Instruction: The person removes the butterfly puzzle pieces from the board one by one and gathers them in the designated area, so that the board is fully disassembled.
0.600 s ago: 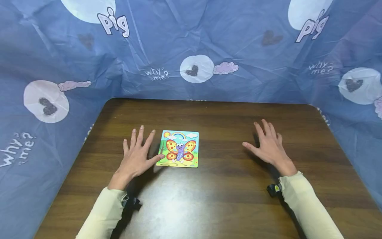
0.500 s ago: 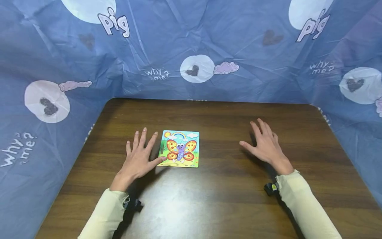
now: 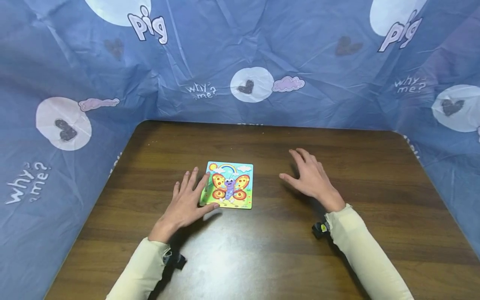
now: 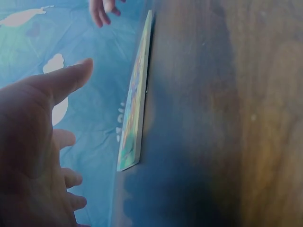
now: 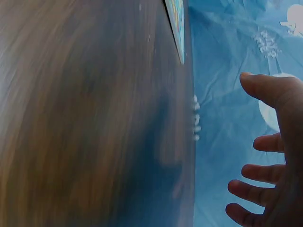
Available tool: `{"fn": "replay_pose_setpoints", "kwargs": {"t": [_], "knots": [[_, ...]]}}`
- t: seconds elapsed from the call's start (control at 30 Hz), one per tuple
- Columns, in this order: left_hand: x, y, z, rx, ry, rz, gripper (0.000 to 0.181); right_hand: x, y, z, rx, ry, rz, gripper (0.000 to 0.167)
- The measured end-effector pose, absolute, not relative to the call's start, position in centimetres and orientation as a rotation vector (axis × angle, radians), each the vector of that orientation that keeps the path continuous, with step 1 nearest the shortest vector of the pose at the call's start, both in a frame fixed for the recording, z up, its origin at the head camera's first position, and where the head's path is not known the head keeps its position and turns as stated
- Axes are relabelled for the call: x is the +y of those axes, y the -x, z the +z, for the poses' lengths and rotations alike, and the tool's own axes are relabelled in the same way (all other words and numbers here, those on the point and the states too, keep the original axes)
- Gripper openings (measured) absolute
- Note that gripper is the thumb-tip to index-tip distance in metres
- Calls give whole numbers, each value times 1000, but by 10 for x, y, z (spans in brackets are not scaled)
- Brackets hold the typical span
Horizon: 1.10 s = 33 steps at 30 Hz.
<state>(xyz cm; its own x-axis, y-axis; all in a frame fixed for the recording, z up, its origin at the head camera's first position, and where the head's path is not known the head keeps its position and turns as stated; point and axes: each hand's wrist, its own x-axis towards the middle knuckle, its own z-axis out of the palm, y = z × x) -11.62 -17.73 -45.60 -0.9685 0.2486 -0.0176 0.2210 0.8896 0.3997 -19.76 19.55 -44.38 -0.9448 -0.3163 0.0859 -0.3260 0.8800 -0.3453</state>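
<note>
A flat square puzzle board [image 3: 229, 187] with a butterfly picture lies on the wooden table. In the head view my left hand [image 3: 185, 207] is at its left side, fingers spread, thumb and forefinger overlapping the board's left edge. The left wrist view shows the puzzle board [image 4: 135, 101] edge-on, with a gap between it and the left thumb [image 4: 71, 80]. Off to the right of the board, my right hand [image 3: 313, 181] hovers over the table with its fingers loosely extended and nothing in them. A corner of the puzzle board [image 5: 177, 28] shows in the right wrist view.
The brown wooden table [image 3: 270, 250] has rounded far corners. A blue printed cloth [image 3: 210, 50] hangs behind it and along both sides. Small dark wrist cameras [image 3: 319, 229] are strapped under the cream sleeves [image 3: 365, 246].
My right hand has moved left, closer to the board. The left hand has shifted right and slightly nearer me, its thumb and forefinger now over the board's edge. The view has shifted slightly.
</note>
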Motion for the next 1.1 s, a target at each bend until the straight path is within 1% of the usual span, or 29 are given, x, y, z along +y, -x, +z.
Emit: {"fn": "replay_pose_setpoints", "kwargs": {"t": [0.5,0.77,1.1], "knots": [[-167,121,-467,2913,-394,674,92,121,209,-446,-3020,-668,713,81],[-168,124,-471,2872,-399,739,93,95,212,-447,-3012,-744,769,80],[-170,123,-476,2865,-480,729,87,68,217,-454,-3027,-793,833,70]]}}
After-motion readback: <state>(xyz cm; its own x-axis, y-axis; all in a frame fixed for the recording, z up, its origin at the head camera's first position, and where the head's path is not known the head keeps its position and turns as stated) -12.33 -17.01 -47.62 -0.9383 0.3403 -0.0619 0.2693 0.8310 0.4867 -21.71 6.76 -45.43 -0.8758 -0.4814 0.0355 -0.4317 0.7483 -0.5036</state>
